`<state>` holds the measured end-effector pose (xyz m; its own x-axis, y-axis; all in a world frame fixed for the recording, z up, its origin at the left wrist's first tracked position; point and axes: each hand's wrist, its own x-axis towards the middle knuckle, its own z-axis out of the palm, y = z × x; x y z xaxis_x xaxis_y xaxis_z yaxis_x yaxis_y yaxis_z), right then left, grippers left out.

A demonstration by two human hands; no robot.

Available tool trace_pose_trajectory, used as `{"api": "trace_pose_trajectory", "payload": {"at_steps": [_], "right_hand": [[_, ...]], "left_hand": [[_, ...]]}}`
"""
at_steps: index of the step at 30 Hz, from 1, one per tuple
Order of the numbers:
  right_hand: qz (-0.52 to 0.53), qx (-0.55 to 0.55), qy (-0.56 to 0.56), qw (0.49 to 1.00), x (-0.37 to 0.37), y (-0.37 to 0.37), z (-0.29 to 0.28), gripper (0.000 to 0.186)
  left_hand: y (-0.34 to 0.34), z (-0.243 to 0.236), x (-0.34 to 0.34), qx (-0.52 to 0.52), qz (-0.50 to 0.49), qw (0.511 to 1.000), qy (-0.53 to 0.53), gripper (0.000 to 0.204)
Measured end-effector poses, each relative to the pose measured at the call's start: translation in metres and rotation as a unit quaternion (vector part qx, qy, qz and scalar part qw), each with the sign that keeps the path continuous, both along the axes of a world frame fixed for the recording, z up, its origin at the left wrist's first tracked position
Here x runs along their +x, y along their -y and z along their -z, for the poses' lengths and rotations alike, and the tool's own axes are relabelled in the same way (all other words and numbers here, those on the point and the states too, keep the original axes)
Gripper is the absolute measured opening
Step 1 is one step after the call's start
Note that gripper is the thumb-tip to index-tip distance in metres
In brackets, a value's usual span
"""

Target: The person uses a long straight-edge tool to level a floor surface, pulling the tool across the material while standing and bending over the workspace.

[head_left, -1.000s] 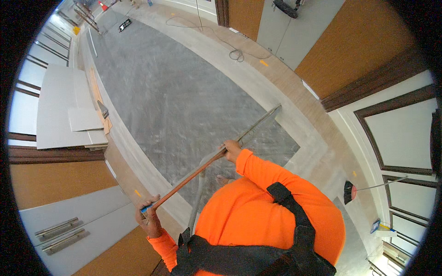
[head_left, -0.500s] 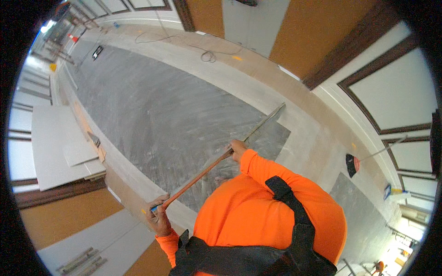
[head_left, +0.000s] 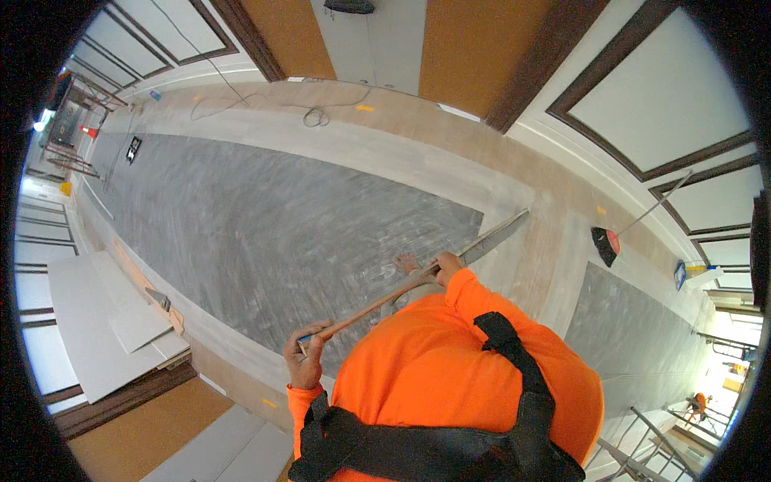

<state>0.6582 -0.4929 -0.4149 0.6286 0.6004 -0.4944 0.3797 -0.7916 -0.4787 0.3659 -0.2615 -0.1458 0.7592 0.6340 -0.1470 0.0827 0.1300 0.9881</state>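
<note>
A long-handled tool with a wooden shaft slants across my front, from lower left to upper right. My left hand holds its near end, where a bit of blue shows, with the thumb up along it. Farther along, my right hand is closed around the shaft. Beyond that hand, a long, narrow grey part reaches over the pale floor border; its exact kind is unclear. Below lies the streaky dark grey floor. What looks like a bare foot shows beside the shaft.
Pale boards lean at the left wall, near a small trowel-like tool. To the right are a black-and-red broom head and a blue-and-white pack. A cable lies along the far border; a metal frame stands lower right.
My view has turned, so the room appears shifted. Both hands have moved right with the tool, and its far part now reaches farther right and lower in the picture.
</note>
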Motion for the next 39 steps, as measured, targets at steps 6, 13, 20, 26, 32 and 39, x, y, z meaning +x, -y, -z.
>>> {"api": "trace_pose_trajectory", "payload": {"at_steps": [6, 13, 20, 26, 32, 39], "right_hand": [[0.042, 0.03, -0.03, 0.998, 0.004, -0.044, 0.004, 0.006], [0.148, 0.254, -0.132, 0.947, -0.006, -0.123, 0.087, 0.007], [0.237, 0.356, -0.19, 0.883, -0.026, -0.152, 0.138, 0.013], [-0.005, 0.157, -0.014, 0.988, -0.035, -0.073, 0.146, 0.036], [0.106, 0.255, -0.152, 0.949, -0.064, -0.03, 0.032, 0.053], [0.47, 0.328, -0.39, 0.721, -0.074, -0.045, 0.013, 0.033]], "left_hand": [[-0.012, -0.002, -0.006, 0.0, -0.046, 0.998, 0.036, 0.028], [-0.015, 0.0, -0.044, 0.048, -0.088, 0.995, 0.017, 0.031], [-0.019, -0.003, -0.051, 0.056, -0.105, 0.992, 0.037, 0.036], [-0.015, 0.007, -0.052, 0.03, -0.097, 0.995, 0.008, 0.034], [-0.028, 0.017, -0.052, 0.037, -0.079, 0.996, -0.017, 0.028], [-0.065, -0.002, -0.022, 0.083, -0.036, 0.996, -0.018, 0.029]]}}
